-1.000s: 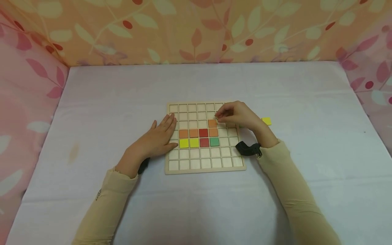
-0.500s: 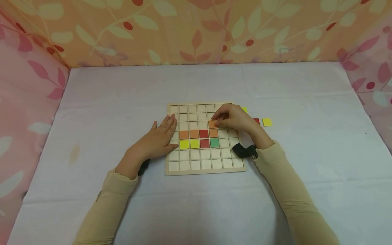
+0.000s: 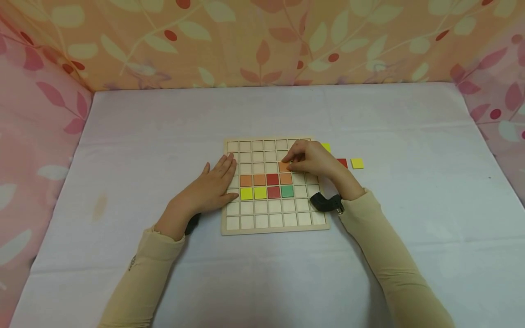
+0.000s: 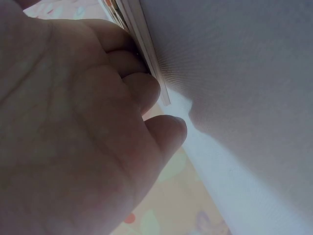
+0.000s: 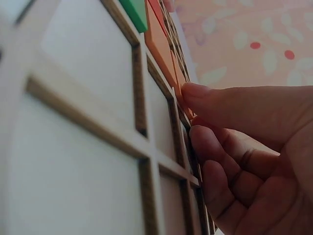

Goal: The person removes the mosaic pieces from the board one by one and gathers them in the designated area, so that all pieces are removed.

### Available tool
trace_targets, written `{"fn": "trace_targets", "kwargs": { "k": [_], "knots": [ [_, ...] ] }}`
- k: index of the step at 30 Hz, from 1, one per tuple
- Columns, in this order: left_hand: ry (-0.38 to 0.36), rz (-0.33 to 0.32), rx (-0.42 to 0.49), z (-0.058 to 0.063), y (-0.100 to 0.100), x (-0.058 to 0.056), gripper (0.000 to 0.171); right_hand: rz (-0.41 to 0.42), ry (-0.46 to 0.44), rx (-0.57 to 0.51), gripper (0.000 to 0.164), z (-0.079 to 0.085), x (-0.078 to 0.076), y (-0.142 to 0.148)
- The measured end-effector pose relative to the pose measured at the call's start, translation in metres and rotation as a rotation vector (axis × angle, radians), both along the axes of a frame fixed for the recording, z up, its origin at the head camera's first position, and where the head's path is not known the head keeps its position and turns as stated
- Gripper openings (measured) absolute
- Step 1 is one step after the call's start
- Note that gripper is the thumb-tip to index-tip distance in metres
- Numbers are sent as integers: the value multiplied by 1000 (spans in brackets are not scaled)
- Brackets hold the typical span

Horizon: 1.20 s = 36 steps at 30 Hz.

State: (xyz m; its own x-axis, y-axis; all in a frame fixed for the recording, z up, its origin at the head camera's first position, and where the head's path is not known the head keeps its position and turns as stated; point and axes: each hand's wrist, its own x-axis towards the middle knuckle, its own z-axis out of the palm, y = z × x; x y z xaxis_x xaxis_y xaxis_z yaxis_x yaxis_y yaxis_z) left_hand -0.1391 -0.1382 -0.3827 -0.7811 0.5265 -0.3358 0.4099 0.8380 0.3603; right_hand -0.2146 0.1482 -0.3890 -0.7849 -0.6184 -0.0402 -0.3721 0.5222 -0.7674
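In the head view a wooden grid board [image 3: 275, 231] lies flat on the table. My left hand [image 3: 207, 187] rests on its left edge with straight fingers; in the left wrist view the fingers [image 4: 143, 90] are at the board's side. My right hand [image 3: 313, 158] has its thumb and index finger at an orange tile [image 3: 282, 167] in the grid, pinching it at its edge. The right wrist view shows the thumb [image 5: 195, 92] touching that tile. Below it are two rows: orange tiles [image 3: 246, 181] with a red tile [image 3: 272, 179], then yellow [image 3: 246, 193], red and green tiles [image 3: 287, 191].
Right of the board lie a yellow tile [image 3: 357, 163], a red tile [image 3: 342, 163] and another yellow tile [image 3: 326, 147], partly behind my right hand. A white cloth [image 3: 262, 282] covers the table. Patterned fabric walls [image 3: 262, 41] stand at the back and sides.
My right hand has come down and slightly left onto the orange tile, uncovering loose tiles to the right. My left hand has stayed in place.
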Motion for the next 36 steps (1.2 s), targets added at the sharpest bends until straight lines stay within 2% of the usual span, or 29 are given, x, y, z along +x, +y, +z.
{"fn": "trace_targets", "kwargs": {
  "k": [14, 30, 36],
  "knots": [
    [-6, 1, -8, 3, 0, 1, 82, 6, -6, -6, 16, 2, 1, 1],
    [-10, 2, -5, 3, -1, 2, 82, -18, -51, -77, 9, 4, 3, -1],
    [-14, -1, 4, 4, 0, 1, 81, -41, -62, -66, 10, 3, 4, -1]
  ]
}}
